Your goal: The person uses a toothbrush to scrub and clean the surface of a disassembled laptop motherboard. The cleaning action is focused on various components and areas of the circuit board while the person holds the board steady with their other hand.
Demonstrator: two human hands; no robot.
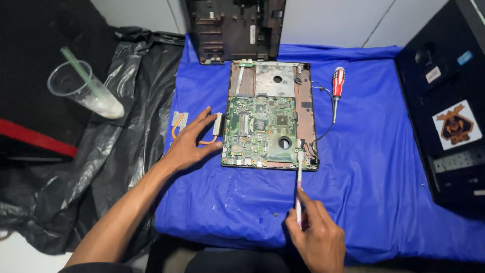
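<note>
An opened laptop base [303, 108] lies on a blue cloth [374, 167], with a green motherboard [255, 134] in its lower half. My left hand [189, 144] rests flat on the cloth at the base's left edge, fingers spread, thumb touching the frame. It covers part of a copper heat pipe [178, 121]. My right hand [316, 235] grips the pink handle of a white toothbrush [299, 174]. The brush head sits on the lower right corner of the base, beside a round hole.
A red-handled screwdriver [337, 88] lies right of the base. A dark laptop cover [235, 30] leans against the back wall. A black case [447, 106] stands at the right. A plastic cup with a straw [83, 88] sits on black plastic sheeting [136, 101].
</note>
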